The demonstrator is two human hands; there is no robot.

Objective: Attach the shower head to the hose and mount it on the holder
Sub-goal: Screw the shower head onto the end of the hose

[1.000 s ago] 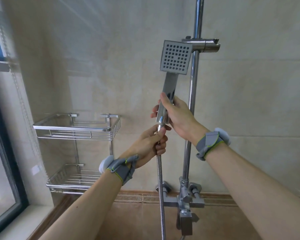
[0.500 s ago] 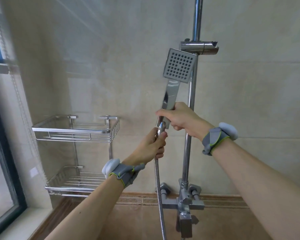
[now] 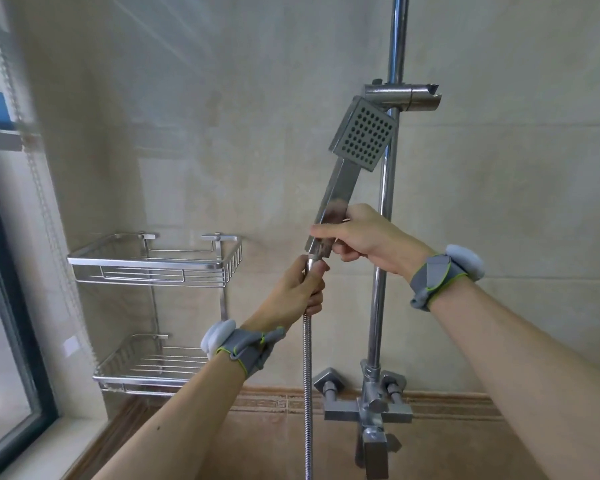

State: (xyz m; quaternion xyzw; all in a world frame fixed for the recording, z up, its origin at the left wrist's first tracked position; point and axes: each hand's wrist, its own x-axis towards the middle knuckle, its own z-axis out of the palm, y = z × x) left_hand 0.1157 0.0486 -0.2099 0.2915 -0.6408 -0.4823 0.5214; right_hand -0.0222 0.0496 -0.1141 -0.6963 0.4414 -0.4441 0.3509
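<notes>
step: thread joint | right hand (image 3: 368,240) grips shower head (image 3: 362,135) handle, left hand (image 3: 297,292) grips hose (image 3: 307,375) nut | keep coaxial, holder (image 3: 404,98) at 12 o'clock

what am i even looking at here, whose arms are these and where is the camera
The camera sits on a person's head, looking forward and down, so the two bare arms are the wearer's own. There is no machine. The grey bands on both wrists are strapped-on gear.

The right hand grips the handle of a square shower head. The left hand holds the top of a metal hose right under that handle, where the two join.

The holder sits empty on the upright rail. Two wire shelves hang on the wall, left.
</notes>
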